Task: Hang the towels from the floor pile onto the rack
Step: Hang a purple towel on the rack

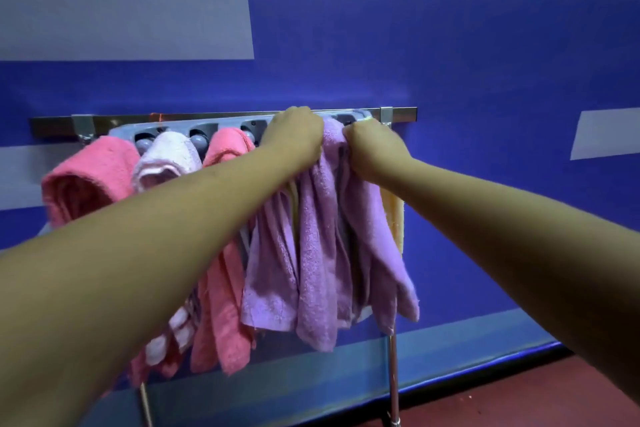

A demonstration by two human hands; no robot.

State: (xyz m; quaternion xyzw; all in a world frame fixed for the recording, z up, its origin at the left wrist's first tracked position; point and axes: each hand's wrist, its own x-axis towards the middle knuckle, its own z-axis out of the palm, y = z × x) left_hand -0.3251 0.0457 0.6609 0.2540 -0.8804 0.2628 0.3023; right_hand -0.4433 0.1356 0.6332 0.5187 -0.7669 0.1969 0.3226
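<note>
A lilac towel (322, 253) hangs in long folds from the right part of the grey rack (221, 126). Both my hands grip its top edge at the rack: my left hand (294, 135) on the left side, my right hand (375, 149) on the right, fingers curled into the cloth. Left of it hang a pink towel (86, 177), a white-and-pink towel (166, 156) and another pink towel (225, 288). A pale yellow towel (393, 215) peeks out behind the lilac one. The floor pile is out of view.
The rack hangs on a metal rail (398, 114) against a blue wall with pale grey patches. A metal pole (393, 378) stands below the rack's right end. Red floor (519, 399) shows at the lower right.
</note>
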